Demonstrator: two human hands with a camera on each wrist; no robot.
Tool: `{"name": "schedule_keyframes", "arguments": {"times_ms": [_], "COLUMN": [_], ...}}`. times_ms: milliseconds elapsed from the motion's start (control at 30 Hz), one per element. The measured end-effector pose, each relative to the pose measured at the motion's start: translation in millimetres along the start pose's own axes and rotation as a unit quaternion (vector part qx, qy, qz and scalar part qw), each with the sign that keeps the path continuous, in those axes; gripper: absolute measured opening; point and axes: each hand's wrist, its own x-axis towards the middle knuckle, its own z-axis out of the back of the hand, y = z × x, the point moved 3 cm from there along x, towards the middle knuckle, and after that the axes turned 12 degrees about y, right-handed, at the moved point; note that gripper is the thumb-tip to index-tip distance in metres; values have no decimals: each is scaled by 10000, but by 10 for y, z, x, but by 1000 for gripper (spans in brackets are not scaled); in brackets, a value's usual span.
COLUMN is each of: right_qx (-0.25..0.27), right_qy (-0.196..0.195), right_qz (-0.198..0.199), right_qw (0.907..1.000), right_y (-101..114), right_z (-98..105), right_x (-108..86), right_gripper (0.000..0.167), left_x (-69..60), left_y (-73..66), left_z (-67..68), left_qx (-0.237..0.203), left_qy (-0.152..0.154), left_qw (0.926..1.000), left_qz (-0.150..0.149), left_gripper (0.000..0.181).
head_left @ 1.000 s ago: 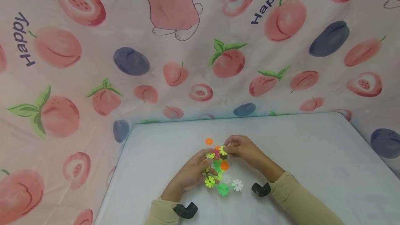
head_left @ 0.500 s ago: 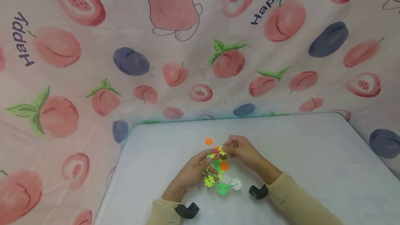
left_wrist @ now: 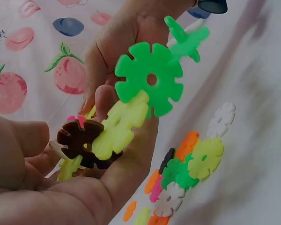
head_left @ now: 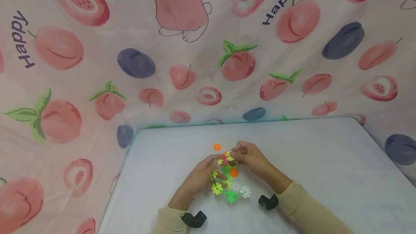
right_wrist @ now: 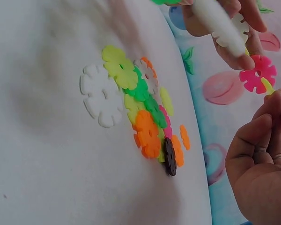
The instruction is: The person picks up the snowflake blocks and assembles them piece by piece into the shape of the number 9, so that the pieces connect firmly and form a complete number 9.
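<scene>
My left hand [head_left: 199, 178] holds a chain of notched plastic snowflake discs above the table. In the left wrist view the chain runs through a green disc [left_wrist: 131, 65], a pale yellow disc [left_wrist: 119, 129] and a dark brown disc [left_wrist: 72, 140]. Towards its far end sits a pink disc [right_wrist: 253, 75], seen in the right wrist view. Thumb and fingertips of my right hand [head_left: 249, 154] pinch a yellow disc [right_wrist: 267, 86] edge-on against the pink one. The fingers partly hide where these two meet.
Below the hands lies a loose pile of discs, among them an orange disc [right_wrist: 147, 133], a white disc [right_wrist: 100, 96] and a black disc [right_wrist: 169, 157]. One orange disc [head_left: 217, 147] lies apart behind the pile. A patterned cloth [head_left: 208, 57] hangs behind the white table [head_left: 302, 147].
The yellow disc in my right fingers has shifted slightly left towards the left hand. My right forearm has drawn a little to the left. The left hand has hardly moved.
</scene>
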Motion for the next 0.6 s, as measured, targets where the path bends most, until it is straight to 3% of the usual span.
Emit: {"name": "schedule_keyframes", "arguments": {"times_ms": [233,367,600], "right_qx": [-16,-49,-66], "right_qy": [-32,-1,0], "right_qz": [-19,-9,40], "right_qw": [10000,10000,10000], "right_y": [5,12,33], "right_z": [-3,1,0], "right_x": [3,7,23], "right_gripper": [22,25,24], "left_x": [-10,-5,13], "left_y": [42,43,38], "left_z": [34,23,4], "left_qx": [-120,-407,-818], "left_qy": [-371,-277,-164], "left_qw": [9992,9987,9965], "left_qz": [104,131,55], "left_gripper": [50,54,40]}}
